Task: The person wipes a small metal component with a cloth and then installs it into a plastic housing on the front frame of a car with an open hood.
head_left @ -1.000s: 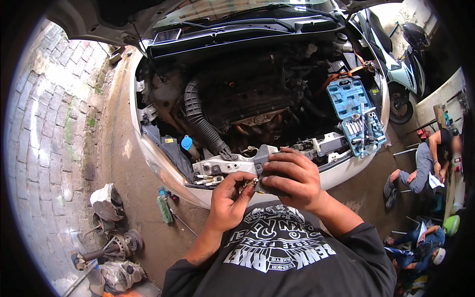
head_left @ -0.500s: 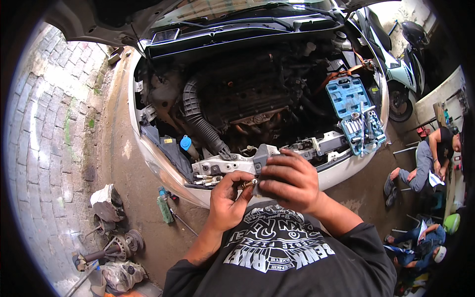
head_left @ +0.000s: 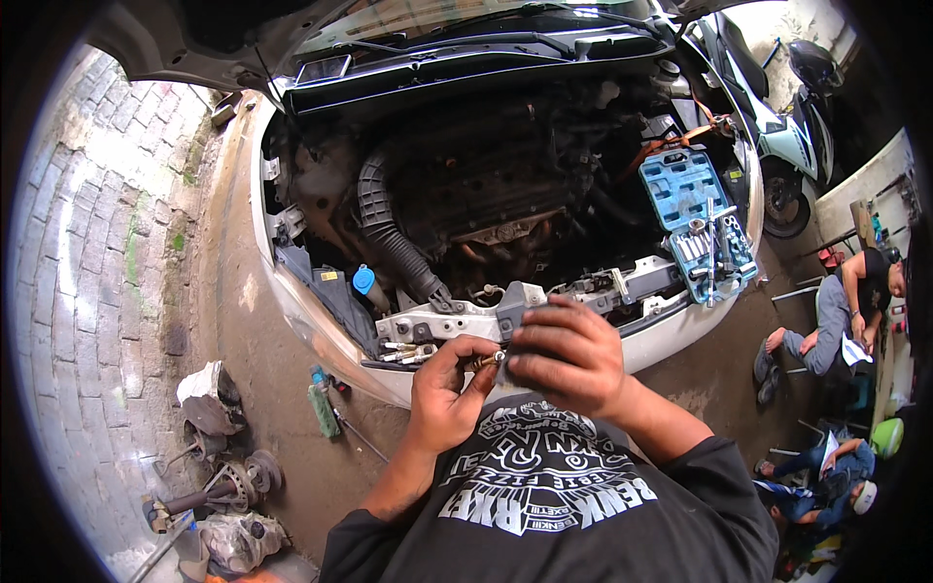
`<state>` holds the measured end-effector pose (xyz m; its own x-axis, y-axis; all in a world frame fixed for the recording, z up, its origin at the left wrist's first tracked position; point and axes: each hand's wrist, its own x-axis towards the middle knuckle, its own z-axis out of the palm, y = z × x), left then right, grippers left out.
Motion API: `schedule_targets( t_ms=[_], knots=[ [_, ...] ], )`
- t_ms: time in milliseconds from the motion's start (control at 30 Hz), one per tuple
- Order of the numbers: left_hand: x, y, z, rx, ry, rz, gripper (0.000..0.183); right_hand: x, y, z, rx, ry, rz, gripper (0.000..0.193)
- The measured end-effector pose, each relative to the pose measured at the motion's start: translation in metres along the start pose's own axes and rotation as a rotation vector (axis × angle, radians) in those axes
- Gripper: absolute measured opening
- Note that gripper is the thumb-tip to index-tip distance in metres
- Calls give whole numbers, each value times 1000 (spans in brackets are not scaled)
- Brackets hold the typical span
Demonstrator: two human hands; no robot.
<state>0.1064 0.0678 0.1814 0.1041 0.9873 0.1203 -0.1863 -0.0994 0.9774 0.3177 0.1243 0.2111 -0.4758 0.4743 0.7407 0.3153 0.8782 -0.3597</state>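
Note:
Between the thumb and fingers of my left hand (head_left: 439, 394), which is closed, sits a spark plug (head_left: 489, 360) with its metal end toward the right. My right hand (head_left: 571, 361) is curled close beside that end. A small grey sheet (head_left: 503, 376), perhaps sandpaper, shows at its fingertips, though most of it is hidden. Both hands are blackened and held over the car's front edge. Several more spark plugs (head_left: 406, 353) lie on the front panel, just left of my left hand.
Beyond my hands is the open engine bay (head_left: 496, 185) with a ribbed air hose (head_left: 384, 214). A blue socket set case (head_left: 692, 209) rests on the right fender side. Car parts (head_left: 238, 486) lie on the ground at left. Two people (head_left: 846, 311) sit at far right.
My right hand has shifted very slightly down and left against the spark plug's end. My left hand keeps its grip with barely any movement.

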Motion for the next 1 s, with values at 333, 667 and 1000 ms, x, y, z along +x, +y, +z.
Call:
schedule_targets(
  t_ms=[333,667,1000],
  knots=[
    [-5,1,-2,-6,-8,-82,20,0,-3,-1,39,-3,-8,33],
    [-2,3,-3,64,-10,-114,15,-2,7,4,4,23,35,33],
    [0,8,-4,276,-56,34,19,6,-13,-4,42,8,-50,31]
  ],
)
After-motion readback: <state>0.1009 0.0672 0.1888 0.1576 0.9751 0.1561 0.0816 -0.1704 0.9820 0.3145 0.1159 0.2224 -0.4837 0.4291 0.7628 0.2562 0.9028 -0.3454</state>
